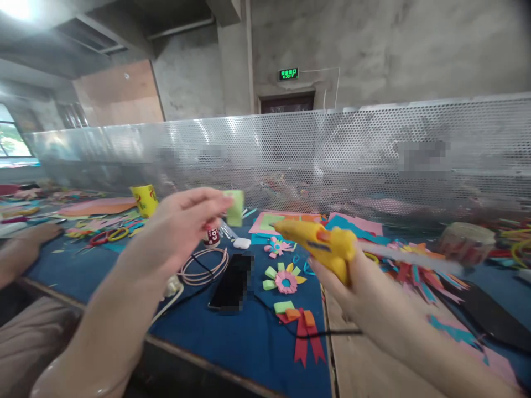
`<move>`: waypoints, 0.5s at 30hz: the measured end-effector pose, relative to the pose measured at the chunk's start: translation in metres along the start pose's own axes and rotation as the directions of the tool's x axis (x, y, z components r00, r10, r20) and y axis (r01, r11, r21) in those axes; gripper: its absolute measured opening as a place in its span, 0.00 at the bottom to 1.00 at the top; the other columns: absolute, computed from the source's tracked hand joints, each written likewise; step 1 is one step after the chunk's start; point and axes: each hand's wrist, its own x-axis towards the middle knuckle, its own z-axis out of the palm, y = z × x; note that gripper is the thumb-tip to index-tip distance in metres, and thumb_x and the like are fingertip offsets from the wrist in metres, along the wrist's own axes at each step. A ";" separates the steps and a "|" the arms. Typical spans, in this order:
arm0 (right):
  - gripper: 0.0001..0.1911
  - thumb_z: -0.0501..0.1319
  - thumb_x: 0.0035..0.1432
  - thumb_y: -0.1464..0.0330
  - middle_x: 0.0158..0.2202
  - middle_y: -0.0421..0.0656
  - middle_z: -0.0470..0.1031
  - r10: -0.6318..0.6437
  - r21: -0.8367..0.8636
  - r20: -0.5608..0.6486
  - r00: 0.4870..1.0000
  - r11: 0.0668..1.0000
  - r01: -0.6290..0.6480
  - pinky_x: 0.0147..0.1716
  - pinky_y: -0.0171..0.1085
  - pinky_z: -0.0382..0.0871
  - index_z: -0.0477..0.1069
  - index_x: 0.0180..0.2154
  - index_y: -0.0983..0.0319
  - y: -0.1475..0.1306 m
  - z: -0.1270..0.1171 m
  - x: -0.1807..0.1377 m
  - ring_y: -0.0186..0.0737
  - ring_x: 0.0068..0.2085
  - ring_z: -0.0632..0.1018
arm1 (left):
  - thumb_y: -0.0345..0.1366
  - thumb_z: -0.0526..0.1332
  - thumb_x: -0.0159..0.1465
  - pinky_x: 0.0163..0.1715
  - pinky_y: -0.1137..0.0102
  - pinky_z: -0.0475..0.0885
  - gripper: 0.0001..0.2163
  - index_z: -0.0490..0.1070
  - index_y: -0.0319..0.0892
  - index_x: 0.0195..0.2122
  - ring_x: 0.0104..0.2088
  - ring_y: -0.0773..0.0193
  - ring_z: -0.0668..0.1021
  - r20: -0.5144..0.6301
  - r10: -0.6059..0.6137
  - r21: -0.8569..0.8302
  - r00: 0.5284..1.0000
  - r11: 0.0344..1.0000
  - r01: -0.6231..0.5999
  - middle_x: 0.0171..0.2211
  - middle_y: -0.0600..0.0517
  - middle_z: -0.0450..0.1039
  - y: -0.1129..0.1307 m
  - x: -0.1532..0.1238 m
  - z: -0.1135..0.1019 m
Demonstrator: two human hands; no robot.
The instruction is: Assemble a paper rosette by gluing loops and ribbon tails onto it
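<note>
Between thumb and fingers, my left hand [191, 224] pinches a light green paper piece [235, 208] above the table. My right hand [352, 287] is wrapped round a yellow glue gun [317, 243], its nozzle pointing left toward the green piece but apart from it. A clear glue stick [410, 258] sticks out of the gun's back. Below the gun lies a paper flower [286, 282] with a pink ring and green and yellow petals. Nearer me are red paper ribbons [302, 342] with green and orange loops. A smaller pink and blue flower [277, 247] lies farther back.
A dark phone [230, 282], a coiled cable [203, 268] and a white case [242, 243] lie on the blue table. Scissors [108, 236] and a yellow cup [144, 200] are at left, near another person's hand [43, 235]. A perforated metal screen [249, 155] stands behind.
</note>
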 end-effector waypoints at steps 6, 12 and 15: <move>0.18 0.55 0.57 0.59 0.23 0.39 0.70 -0.215 -0.015 0.211 0.954 0.975 0.223 0.20 0.35 0.65 0.56 0.43 0.63 -0.064 0.088 0.124 0.36 0.22 0.72 | 0.29 0.59 0.58 0.29 0.74 0.63 0.04 0.72 0.40 0.28 0.31 0.72 0.70 -0.324 0.162 -0.118 0.932 0.971 -0.209 0.29 0.57 0.71 0.027 -0.001 -0.079; 0.15 0.54 0.61 0.61 0.42 0.47 0.72 -0.210 -0.172 0.327 0.921 0.946 0.277 0.41 0.44 0.69 0.66 0.43 0.66 -0.111 0.237 0.213 0.42 0.43 0.74 | 0.28 0.58 0.58 0.23 0.77 0.64 0.06 0.72 0.40 0.25 0.29 0.72 0.71 -0.459 0.132 -0.163 0.879 0.960 -0.229 0.27 0.56 0.72 0.025 0.001 -0.105; 0.13 0.57 0.60 0.63 0.44 0.45 0.71 -0.194 -0.186 0.444 0.875 0.935 0.301 0.40 0.44 0.70 0.67 0.45 0.64 -0.120 0.282 0.230 0.40 0.42 0.74 | 0.29 0.61 0.56 0.24 0.77 0.67 0.04 0.74 0.40 0.25 0.29 0.70 0.72 -0.397 0.100 -0.146 0.913 0.975 -0.170 0.29 0.53 0.73 0.011 0.007 -0.110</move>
